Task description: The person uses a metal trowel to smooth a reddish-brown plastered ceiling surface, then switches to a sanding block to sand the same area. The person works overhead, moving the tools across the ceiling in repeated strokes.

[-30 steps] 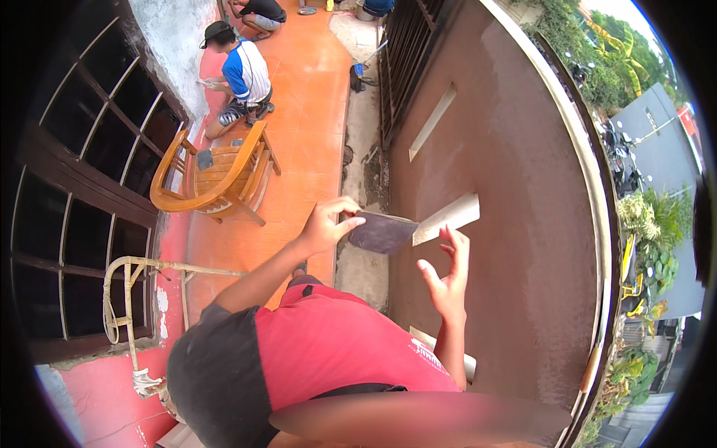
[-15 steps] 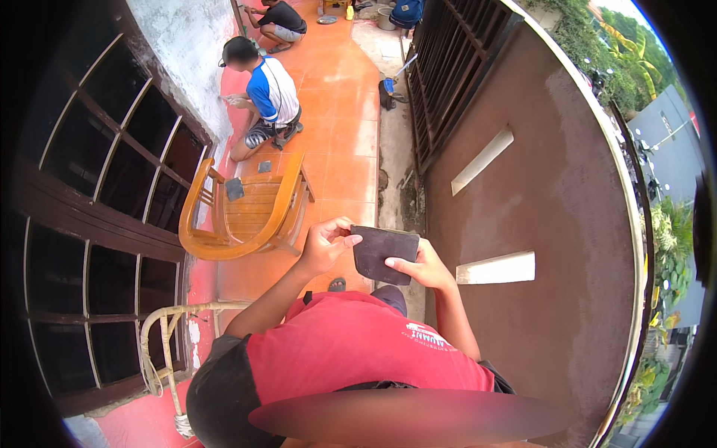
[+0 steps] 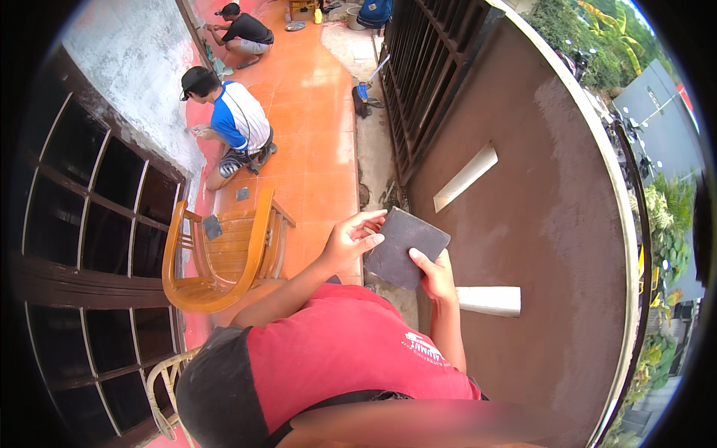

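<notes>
A dark grey square of sandpaper (image 3: 392, 257) is held up in front of my red shirt. My right hand (image 3: 437, 276) grips its lower right part, thumb on top and the other fingers hidden beneath. At its left edge is my left hand (image 3: 351, 240), its fingers stretched out and apart from the thumb. The left thumb tip meets the edge of the sheet. Similar small dark squares lie on the seat of a wooden armchair (image 3: 258, 257), where one piece (image 3: 213, 227) shows, and on the tiles behind it, where another piece (image 3: 242, 194) lies.
Two people crouch along the left wall: one in a white and blue shirt (image 3: 243, 116), one in a black shirt (image 3: 246, 30) farther off. A brown wall (image 3: 523, 231) with slots stands close on my right, beyond it a dark metal gate (image 3: 426, 82). A blue-handled broom (image 3: 364, 91) lies near the gate.
The sandpaper has turned and shifted right and up in my right hand. My left fingers have loosened from its corner and spread. The view has swung, so the chair sits farther left and lower.
</notes>
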A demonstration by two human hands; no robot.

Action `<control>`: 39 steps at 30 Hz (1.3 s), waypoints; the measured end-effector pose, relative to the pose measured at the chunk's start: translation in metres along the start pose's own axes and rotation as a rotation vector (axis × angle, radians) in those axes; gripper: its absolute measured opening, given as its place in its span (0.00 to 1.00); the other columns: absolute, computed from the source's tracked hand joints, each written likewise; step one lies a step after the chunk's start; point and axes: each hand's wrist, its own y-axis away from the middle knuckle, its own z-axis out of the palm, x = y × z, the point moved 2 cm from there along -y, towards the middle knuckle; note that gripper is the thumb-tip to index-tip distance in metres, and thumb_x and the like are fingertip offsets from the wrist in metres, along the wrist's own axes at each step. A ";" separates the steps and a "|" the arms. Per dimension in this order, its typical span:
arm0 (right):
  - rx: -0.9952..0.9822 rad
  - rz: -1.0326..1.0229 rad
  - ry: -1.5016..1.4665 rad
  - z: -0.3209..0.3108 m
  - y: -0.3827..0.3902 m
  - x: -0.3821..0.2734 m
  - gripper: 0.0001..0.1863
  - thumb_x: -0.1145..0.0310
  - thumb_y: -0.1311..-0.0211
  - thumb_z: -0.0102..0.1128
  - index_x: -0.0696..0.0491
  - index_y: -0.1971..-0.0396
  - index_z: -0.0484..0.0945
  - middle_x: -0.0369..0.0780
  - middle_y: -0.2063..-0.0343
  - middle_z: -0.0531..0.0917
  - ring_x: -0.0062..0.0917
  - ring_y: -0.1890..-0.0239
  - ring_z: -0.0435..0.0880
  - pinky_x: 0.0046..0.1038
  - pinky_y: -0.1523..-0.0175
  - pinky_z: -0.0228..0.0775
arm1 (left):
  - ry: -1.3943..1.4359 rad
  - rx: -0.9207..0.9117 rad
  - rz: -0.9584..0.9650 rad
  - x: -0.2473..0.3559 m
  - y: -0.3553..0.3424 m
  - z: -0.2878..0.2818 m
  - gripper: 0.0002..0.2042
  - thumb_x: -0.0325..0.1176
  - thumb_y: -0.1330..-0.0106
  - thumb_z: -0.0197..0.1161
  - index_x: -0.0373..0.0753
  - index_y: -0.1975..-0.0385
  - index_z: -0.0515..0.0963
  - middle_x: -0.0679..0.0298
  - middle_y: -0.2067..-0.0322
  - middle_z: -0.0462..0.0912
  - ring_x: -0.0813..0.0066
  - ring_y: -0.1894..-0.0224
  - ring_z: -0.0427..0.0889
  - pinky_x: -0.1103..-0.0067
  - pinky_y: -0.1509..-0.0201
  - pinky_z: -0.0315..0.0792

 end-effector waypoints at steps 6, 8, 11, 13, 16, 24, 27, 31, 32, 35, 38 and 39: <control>0.144 -0.080 -0.095 -0.017 -0.058 -0.017 0.29 0.71 0.35 0.69 0.59 0.35 0.71 0.42 0.44 0.82 0.29 0.43 0.82 0.35 0.36 0.74 | 0.022 -0.061 -0.006 -0.017 -0.074 -0.009 0.24 0.29 0.27 0.67 0.30 0.33 0.72 0.61 0.49 0.82 0.77 0.49 0.81 0.78 0.41 0.75; 0.198 -0.103 -0.145 -0.017 -0.072 -0.022 0.29 0.70 0.35 0.69 0.59 0.35 0.71 0.42 0.44 0.81 0.29 0.42 0.82 0.35 0.36 0.74 | 0.043 -0.123 -0.043 -0.020 -0.100 -0.015 0.25 0.29 0.27 0.67 0.30 0.33 0.71 0.60 0.49 0.83 0.77 0.48 0.82 0.78 0.40 0.75; 0.306 -0.124 -0.194 -0.025 -0.099 -0.021 0.31 0.69 0.35 0.70 0.59 0.35 0.70 0.43 0.43 0.81 0.30 0.41 0.81 0.35 0.35 0.74 | 0.037 -0.206 -0.135 -0.018 -0.144 -0.018 0.23 0.29 0.27 0.66 0.30 0.34 0.74 0.61 0.48 0.83 0.76 0.46 0.81 0.77 0.38 0.73; 0.407 -0.129 -0.223 -0.031 -0.117 -0.015 0.32 0.68 0.35 0.70 0.60 0.34 0.69 0.43 0.43 0.80 0.30 0.41 0.80 0.36 0.35 0.73 | 0.042 -0.306 -0.148 -0.026 -0.182 -0.024 0.25 0.29 0.27 0.66 0.30 0.33 0.72 0.60 0.47 0.83 0.76 0.45 0.81 0.77 0.37 0.73; 0.585 -0.163 -0.286 -0.024 -0.151 -0.016 0.32 0.65 0.36 0.73 0.59 0.35 0.71 0.42 0.43 0.81 0.30 0.40 0.80 0.34 0.33 0.70 | 0.050 -0.479 -0.205 -0.034 -0.241 -0.035 0.26 0.28 0.28 0.67 0.29 0.32 0.71 0.59 0.46 0.82 0.75 0.44 0.81 0.77 0.37 0.74; 0.682 -0.408 -0.680 -0.012 -0.208 0.013 0.32 0.62 0.32 0.66 0.56 0.32 0.69 0.44 0.36 0.78 0.36 0.33 0.75 0.44 0.27 0.65 | 0.092 -0.728 -0.343 -0.041 -0.347 -0.035 0.24 0.20 0.32 0.68 0.28 0.35 0.73 0.57 0.46 0.83 0.75 0.45 0.82 0.77 0.37 0.76; 0.706 -0.506 -0.771 -0.002 -0.211 0.014 0.27 0.62 0.26 0.58 0.58 0.33 0.69 0.45 0.35 0.77 0.37 0.32 0.75 0.45 0.26 0.63 | 0.119 -0.814 -0.383 -0.044 -0.363 -0.029 0.25 0.20 0.32 0.69 0.27 0.36 0.73 0.56 0.45 0.83 0.75 0.45 0.82 0.78 0.37 0.76; 0.934 -0.581 -0.717 0.005 -0.214 0.006 0.24 0.65 0.22 0.53 0.58 0.32 0.69 0.45 0.35 0.77 0.35 0.33 0.76 0.43 0.27 0.64 | -0.112 -0.996 -0.185 -0.046 -0.376 -0.016 0.29 0.25 0.34 0.72 0.31 0.32 0.72 0.56 0.38 0.78 0.69 0.37 0.77 0.73 0.31 0.70; 1.002 -0.578 -0.681 0.005 -0.215 0.006 0.23 0.66 0.22 0.53 0.59 0.33 0.69 0.45 0.36 0.77 0.35 0.34 0.76 0.41 0.27 0.65 | -0.212 -1.026 -0.052 -0.044 -0.378 -0.011 0.31 0.28 0.35 0.73 0.32 0.31 0.71 0.56 0.36 0.76 0.67 0.35 0.76 0.71 0.29 0.69; 1.136 -0.508 -0.293 0.001 -0.219 0.004 0.21 0.69 0.22 0.53 0.60 0.34 0.72 0.45 0.38 0.78 0.32 0.35 0.77 0.37 0.29 0.66 | -0.243 -1.061 -0.022 -0.043 -0.376 0.004 0.38 0.35 0.38 0.76 0.36 0.27 0.67 0.56 0.30 0.70 0.63 0.28 0.69 0.67 0.25 0.62; 1.089 -0.517 0.441 0.000 -0.226 -0.025 0.25 0.76 0.31 0.56 0.60 0.34 0.74 0.49 0.36 0.73 0.37 0.33 0.74 0.36 0.30 0.66 | -0.126 -1.056 -0.083 -0.053 -0.371 0.005 0.49 0.39 0.39 0.78 0.35 0.22 0.54 0.55 0.23 0.59 0.60 0.22 0.61 0.64 0.20 0.55; 1.040 -0.545 0.681 -0.001 -0.229 -0.032 0.27 0.78 0.35 0.58 0.60 0.34 0.74 0.50 0.36 0.72 0.40 0.32 0.73 0.37 0.30 0.66 | -0.074 -1.050 -0.055 -0.053 -0.372 0.004 0.50 0.39 0.39 0.77 0.35 0.21 0.51 0.54 0.22 0.57 0.60 0.21 0.59 0.63 0.20 0.54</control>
